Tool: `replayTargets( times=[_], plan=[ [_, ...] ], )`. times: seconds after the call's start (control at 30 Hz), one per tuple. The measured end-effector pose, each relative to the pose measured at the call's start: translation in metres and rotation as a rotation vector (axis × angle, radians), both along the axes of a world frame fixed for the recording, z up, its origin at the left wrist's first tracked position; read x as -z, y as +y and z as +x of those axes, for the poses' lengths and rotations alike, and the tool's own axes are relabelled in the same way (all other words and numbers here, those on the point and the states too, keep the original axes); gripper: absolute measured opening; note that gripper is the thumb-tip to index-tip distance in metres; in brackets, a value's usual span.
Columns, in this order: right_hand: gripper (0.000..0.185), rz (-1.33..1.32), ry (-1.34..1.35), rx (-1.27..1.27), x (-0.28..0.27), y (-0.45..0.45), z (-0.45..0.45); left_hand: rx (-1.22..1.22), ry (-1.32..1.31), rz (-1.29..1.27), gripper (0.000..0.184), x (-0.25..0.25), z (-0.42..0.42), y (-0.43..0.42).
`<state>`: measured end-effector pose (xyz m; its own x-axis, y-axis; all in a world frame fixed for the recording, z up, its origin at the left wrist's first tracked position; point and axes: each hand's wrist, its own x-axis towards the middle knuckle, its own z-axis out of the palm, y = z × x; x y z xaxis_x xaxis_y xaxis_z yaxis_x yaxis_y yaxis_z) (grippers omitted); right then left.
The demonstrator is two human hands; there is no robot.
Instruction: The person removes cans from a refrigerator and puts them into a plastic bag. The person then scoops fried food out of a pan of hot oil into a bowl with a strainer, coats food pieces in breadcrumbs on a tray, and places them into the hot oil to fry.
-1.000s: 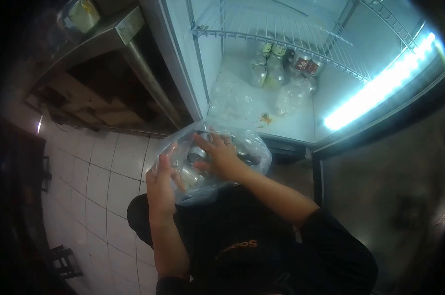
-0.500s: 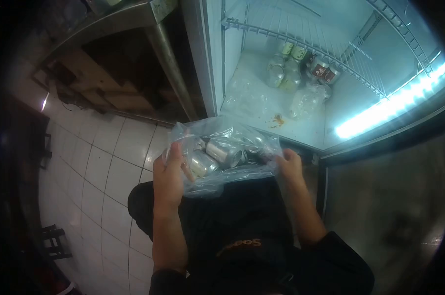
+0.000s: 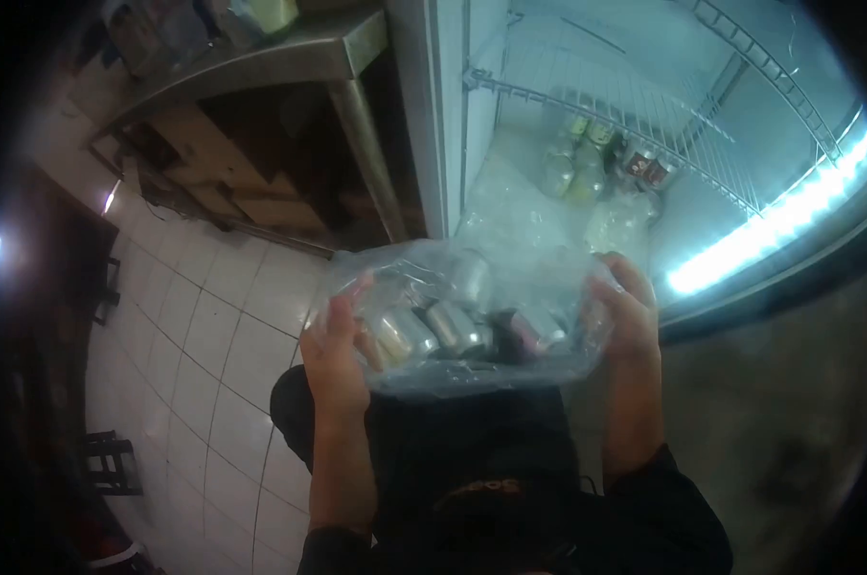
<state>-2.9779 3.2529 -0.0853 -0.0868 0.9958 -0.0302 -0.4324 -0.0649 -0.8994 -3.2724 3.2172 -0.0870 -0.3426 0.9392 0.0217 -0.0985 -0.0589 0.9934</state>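
A clear plastic bag (image 3: 433, 376) with several cans inside hangs stretched between my two hands above my lap. My left hand (image 3: 338, 350) grips its left edge, thumb up. At the right edge, my right hand (image 3: 630, 311) is closed on the plastic. Silver cans (image 3: 456, 328) lie on their sides in the bag, and one can with a pinkish label (image 3: 536, 331) is near the right. The bag's contents look slightly blurred.
Ahead is a lit fridge with a wire shelf (image 3: 625, 125). Below it stand bottles (image 3: 572, 172), dark-labelled cans (image 3: 647, 168) and crumpled plastic (image 3: 617, 225). A metal table (image 3: 309, 57) is at the upper left, and a small black stool (image 3: 113, 463) stands on the tiled floor.
My right hand has gone from over the cans to the bag's right edge and then farther right. The bag is spread wider. The view has shifted, with the fridge now farther right.
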Motion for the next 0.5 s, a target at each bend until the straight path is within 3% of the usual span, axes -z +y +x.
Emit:
replayTargets(
  times=[0.07,0.13,0.2,0.23,0.27,0.3,0.33,0.4,0.5],
  plan=[
    [0.005,0.019,-0.031,0.047,-0.018,-0.001,-0.016,0.05,-0.054,-0.004,0.047,-0.009,-0.001,-0.007],
    [0.005,0.076,0.027,-0.068,-0.024,-0.003,-0.026,0.104,-0.138,-0.009,0.031,-0.011,-0.001,-0.016],
    [0.007,0.099,0.265,-0.273,-0.019,0.005,-0.041,0.324,-0.055,-0.089,0.014,-0.016,-0.015,-0.024],
    [0.011,-0.047,0.039,-0.25,-0.025,0.001,-0.043,0.406,0.191,-0.015,0.014,-0.024,-0.012,-0.023],
    [0.014,0.03,0.012,-0.359,-0.03,0.004,-0.052,0.457,0.451,0.08,0.025,-0.032,-0.009,-0.022],
    [0.012,-0.154,0.161,-0.339,-0.057,-0.005,-0.072,0.476,0.681,0.191,0.038,-0.04,-0.006,-0.02],
    [0.011,-0.106,-0.084,-0.339,-0.069,-0.005,-0.077,0.745,0.352,-0.063,0.046,-0.064,-0.005,-0.015],
    [0.007,-0.297,0.076,-0.292,-0.119,-0.019,-0.096,0.754,0.291,-0.189,0.05,-0.125,0.004,-0.013],
    [0.008,-0.285,0.025,-0.401,-0.154,-0.042,-0.117,0.802,0.265,-0.237,0.043,-0.175,0.005,-0.024]
  ],
)
